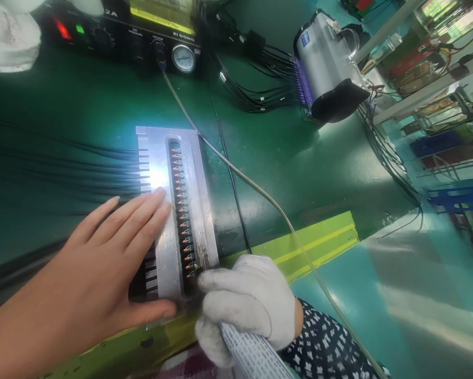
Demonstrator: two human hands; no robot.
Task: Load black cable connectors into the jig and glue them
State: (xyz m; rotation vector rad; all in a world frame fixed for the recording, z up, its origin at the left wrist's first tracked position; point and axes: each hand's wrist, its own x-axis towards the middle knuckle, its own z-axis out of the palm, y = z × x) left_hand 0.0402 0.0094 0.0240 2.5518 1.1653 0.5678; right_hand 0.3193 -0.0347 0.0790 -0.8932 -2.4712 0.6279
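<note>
One left hand (104, 258), gripping nothing, is laid flat on the metal plate (166, 258) on the green table (102, 100), and beside the near end of the wire row (184, 210) a striped tube (252, 347) is clasped by the gloved right hand (248, 300), best held steady.

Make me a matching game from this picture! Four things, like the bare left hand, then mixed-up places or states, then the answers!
1. Bare left hand
2. White-gloved right hand
3. Round white dial gauge
4. Yellow-green strip

A. On the black control box's front
B. Along the green table's edge
C. Resting on the slotted silver metal plate
D. Holding a printed white tube-shaped thing

Pairs: 1-C, 2-D, 3-A, 4-B
</note>
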